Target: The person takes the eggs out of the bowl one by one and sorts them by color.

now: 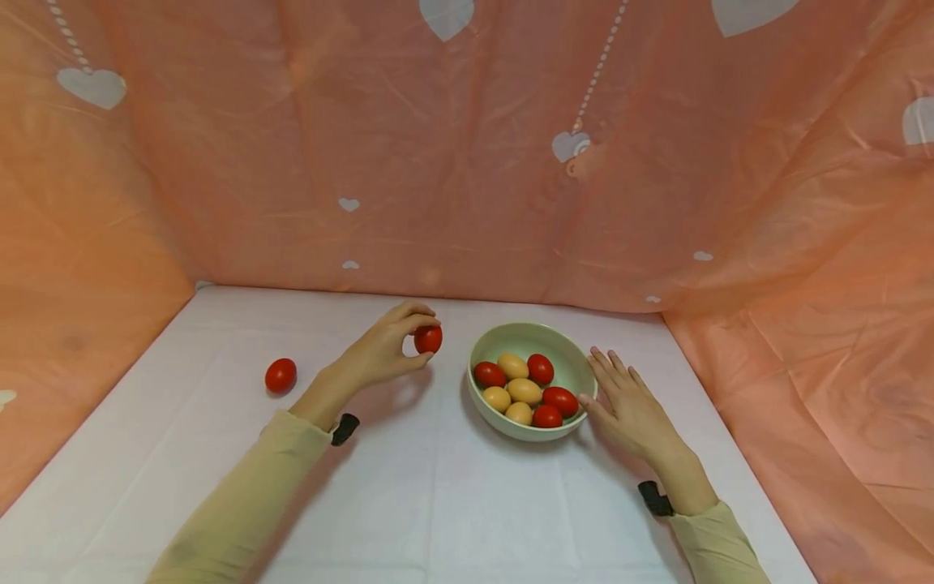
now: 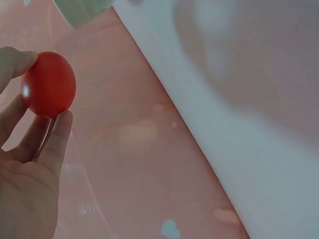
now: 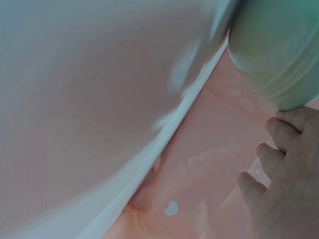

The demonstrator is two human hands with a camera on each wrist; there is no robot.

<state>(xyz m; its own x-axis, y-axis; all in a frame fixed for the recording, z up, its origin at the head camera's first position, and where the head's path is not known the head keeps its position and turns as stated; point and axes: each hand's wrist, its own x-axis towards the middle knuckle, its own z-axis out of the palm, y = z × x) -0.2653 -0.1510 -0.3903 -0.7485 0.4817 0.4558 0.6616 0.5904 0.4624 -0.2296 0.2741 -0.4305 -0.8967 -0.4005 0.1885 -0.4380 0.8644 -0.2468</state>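
Observation:
My left hand [image 1: 379,349] pinches a red egg [image 1: 429,339] between thumb and fingertips, above the table and left of the bowl. The same red egg [image 2: 49,84] shows up close in the left wrist view. A pale green bowl [image 1: 531,433] stands right of centre, with several red and tan eggs lying in it. Against the bowl's right side rests my right hand [image 1: 631,410], its fingers extended. The right wrist view has those fingers beside the bowl wall [image 3: 279,59]. Another red egg [image 1: 280,376] lies on the table, left of my left forearm.
A white cloth [image 1: 452,503] covers the table. Orange-pink sheets [image 1: 452,162] with pale hearts hang behind the table and along both sides. Each wrist wears a black band or mount, such as the left one [image 1: 345,429].

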